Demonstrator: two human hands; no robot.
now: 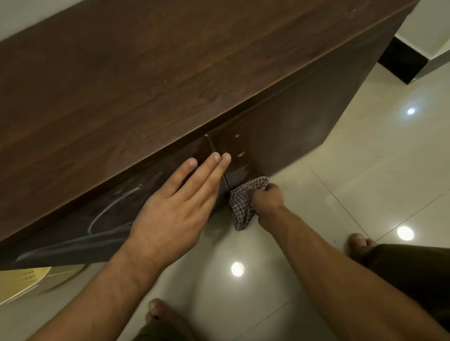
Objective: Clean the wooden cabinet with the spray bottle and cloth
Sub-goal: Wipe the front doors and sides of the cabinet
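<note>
— Showing what, up top?
— Looking down over the dark wooden cabinet (152,67), standing against the wall on the pale tiled floor (386,181).

— Doing what with the left hand (167,212)?
— Laying it flat on the left door (58,237), holding the fingers (204,172) straight and nearly pressed together, reaching with the tips to the seam between the two doors, just under the top edge.

— And gripping what in the right hand (267,199)?
— Clutching the checked cloth (243,207), bunched up, curling the fingers round it; holding it against the bottom corner of the right door (284,136), just beside the seam and close to the floor.

— Catching anything else?
— Picking out pale curved streaks (110,204) across the left door, near the left wrist; also framing bare feet (164,315) below and round glints of light on the tiles.
</note>
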